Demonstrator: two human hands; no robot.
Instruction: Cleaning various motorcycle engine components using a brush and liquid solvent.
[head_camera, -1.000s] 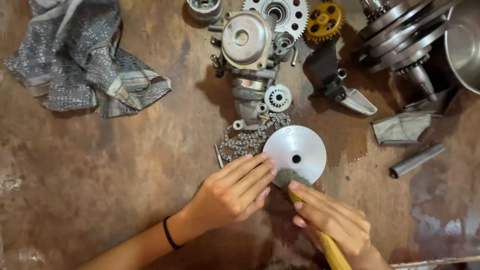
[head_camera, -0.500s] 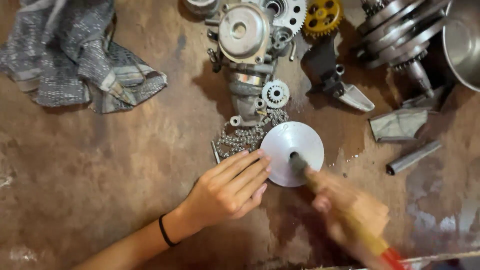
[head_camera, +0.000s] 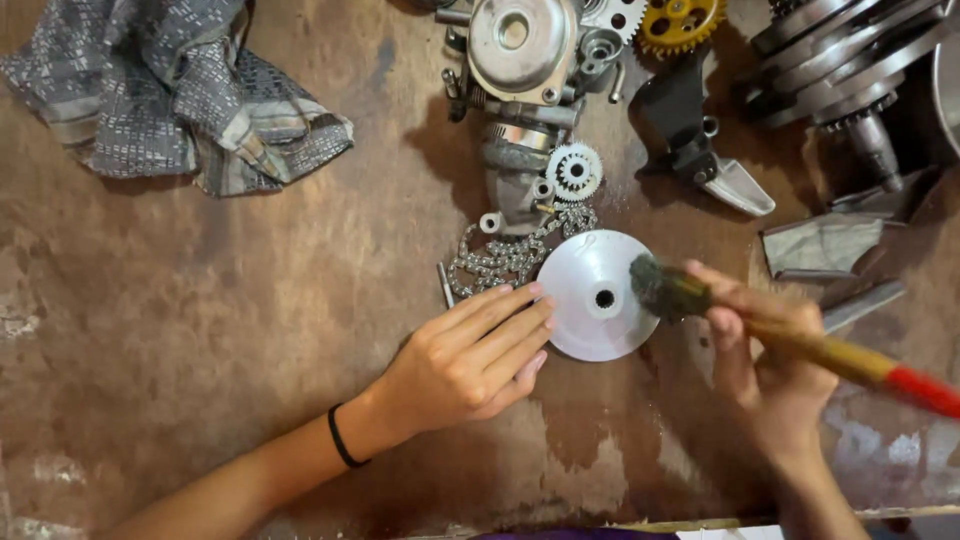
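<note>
The metal disc (head_camera: 597, 297) lies flat on the tabletop (head_camera: 200, 330) beside a chain (head_camera: 505, 258). The left hand (head_camera: 468, 362), open, pins its edge with fingertips; the right hand (head_camera: 775, 350) grips a brush (head_camera: 700, 300) on it. A hard stroke could probably skid the lightly held disc into the chain.

On the tabletop (head_camera: 200, 330) the disc (head_camera: 590, 310) lies between my hands: my left hand (head_camera: 465, 360) touches its left edge, my right hand (head_camera: 775, 350) holds a brush (head_camera: 760, 325) over its right side. A chain (head_camera: 505, 258) lies just far-left of it, engine parts (head_camera: 525, 60) farther back, a cloth (head_camera: 170, 90) far left.
</note>
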